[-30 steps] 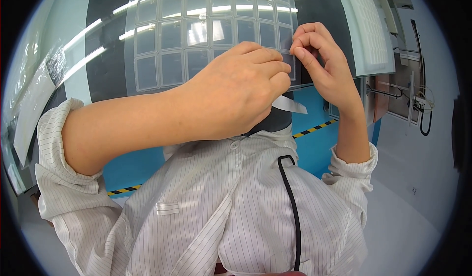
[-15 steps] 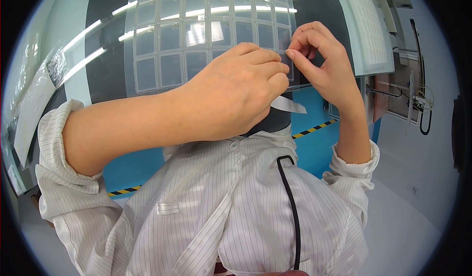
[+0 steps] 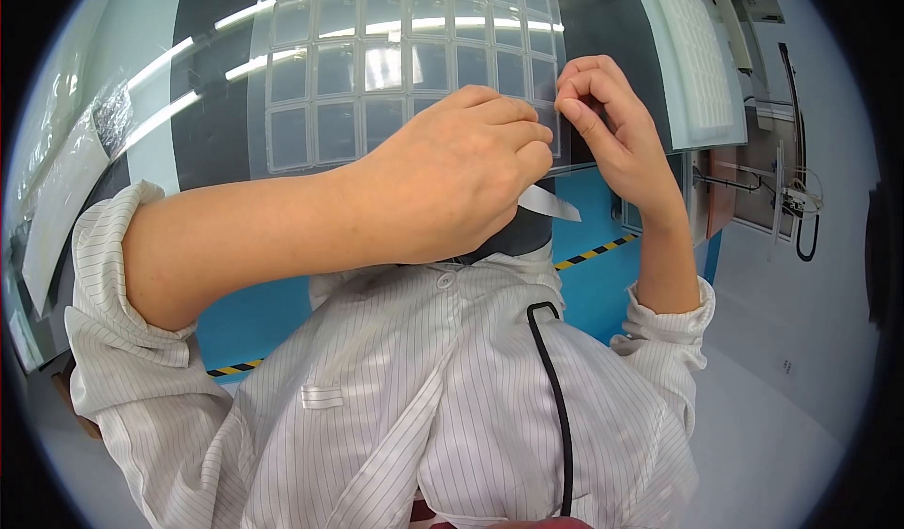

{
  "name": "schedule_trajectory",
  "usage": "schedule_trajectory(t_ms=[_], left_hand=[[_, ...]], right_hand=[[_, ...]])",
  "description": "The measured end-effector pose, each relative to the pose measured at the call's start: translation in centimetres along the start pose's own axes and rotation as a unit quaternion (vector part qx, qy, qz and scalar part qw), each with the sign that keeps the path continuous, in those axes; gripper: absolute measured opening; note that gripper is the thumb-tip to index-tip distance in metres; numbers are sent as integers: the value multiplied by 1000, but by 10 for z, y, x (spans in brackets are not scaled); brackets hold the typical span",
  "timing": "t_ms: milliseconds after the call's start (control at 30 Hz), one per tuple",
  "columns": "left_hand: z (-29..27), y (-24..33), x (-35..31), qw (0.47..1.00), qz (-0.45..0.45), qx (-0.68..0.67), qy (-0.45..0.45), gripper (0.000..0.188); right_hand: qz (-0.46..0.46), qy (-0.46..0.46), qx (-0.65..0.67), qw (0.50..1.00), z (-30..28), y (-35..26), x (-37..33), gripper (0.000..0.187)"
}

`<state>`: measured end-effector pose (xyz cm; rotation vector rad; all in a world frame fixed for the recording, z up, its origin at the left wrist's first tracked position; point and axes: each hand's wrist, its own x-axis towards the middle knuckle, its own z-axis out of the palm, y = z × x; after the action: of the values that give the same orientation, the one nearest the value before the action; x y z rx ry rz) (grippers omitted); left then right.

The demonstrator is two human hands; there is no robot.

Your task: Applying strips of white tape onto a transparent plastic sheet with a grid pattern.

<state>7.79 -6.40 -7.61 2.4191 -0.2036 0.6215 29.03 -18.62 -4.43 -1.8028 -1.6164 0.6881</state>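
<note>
A clear plastic tray (image 3: 339, 129) with rows of rectangular pockets lies on the dark worktop. Reaching across its near side, my left hand (image 3: 461, 171) is closed, fingers bent and pressed together over the lower right pockets. Its fingertips are hidden by the hand itself, so what they grip cannot be seen. My right hand (image 3: 612, 133) is at the tray's right edge, thumb and curled fingers brought together in a pinch; anything between them is too small to make out. A pale curved strip (image 3: 551, 202) shows just below my left hand.
White trays or sheets (image 3: 702, 67) are stacked at the right of the worktop (image 3: 212, 86). Crumpled clear plastic wrapping (image 3: 113, 119) lies at the left beside a white strip (image 3: 66, 199). Below the worktop's near edge is a blue floor (image 3: 254, 326) with black-and-yellow tape.
My right hand has dropped slightly, its fingers curled a little more. My left hand stays almost in place. The tray appears a little further right at its left side as the view shifts.
</note>
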Motion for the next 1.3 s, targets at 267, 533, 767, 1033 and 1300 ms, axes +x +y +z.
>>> schedule_trajectory(t_ms=[267, 533, 767, 1033, 1300], left_hand=[[0, -1, 0, 1000, 3, 4, 3, 12], [-1, 1, 0, 1000, 2, -3, -2, 12], [5, 0, 3, 1000, 14, 10, 22, 12], [3, -8, 4, 993, -5, -23, 117, 10], [5, -7, 8, 979, -31, 10, 201, 12]], right_hand=[[15, 8, -33, 999, 4, -8, 2, 7], [-53, 83, -101, 990, 18, 0, 1, 13], [-11, 179, -72, 981, 29, 10, -3, 10], [7, 65, -1, 998, 25, -53, -17, 11], [11, 44, 26, 999, 24, -64, -22, 20]])
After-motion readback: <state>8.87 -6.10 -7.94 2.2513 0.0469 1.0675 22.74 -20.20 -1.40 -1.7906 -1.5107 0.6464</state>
